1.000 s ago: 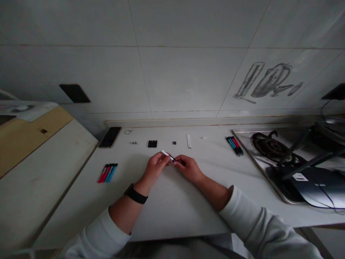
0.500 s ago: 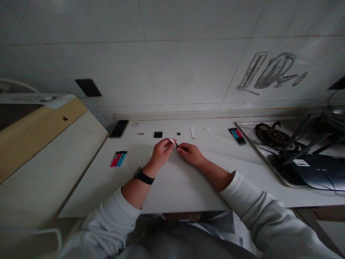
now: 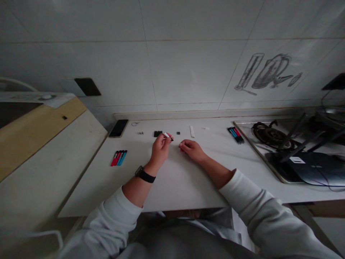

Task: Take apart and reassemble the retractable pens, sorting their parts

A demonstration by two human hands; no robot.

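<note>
My left hand is closed on a slim white tube with a black end, tilted with its black end down to the right. A short gap away, my right hand has its fingertips pressed together just above the table; whether they pinch something small cannot be seen. Beyond the left hand, partly covered by it, lie black pieces in a row. A small dark square piece lies past the gap between the hands. White sticks lie side by side beyond the right hand.
Red and blue barrels lie at left on the table, below a phone. Small springs and a ring are nearby. A white bit and assembled pens lie right, beside the gas stove.
My hands have come apart. The left, with the white tube, has lifted slightly up and left, while the right has drawn a little to the right.
</note>
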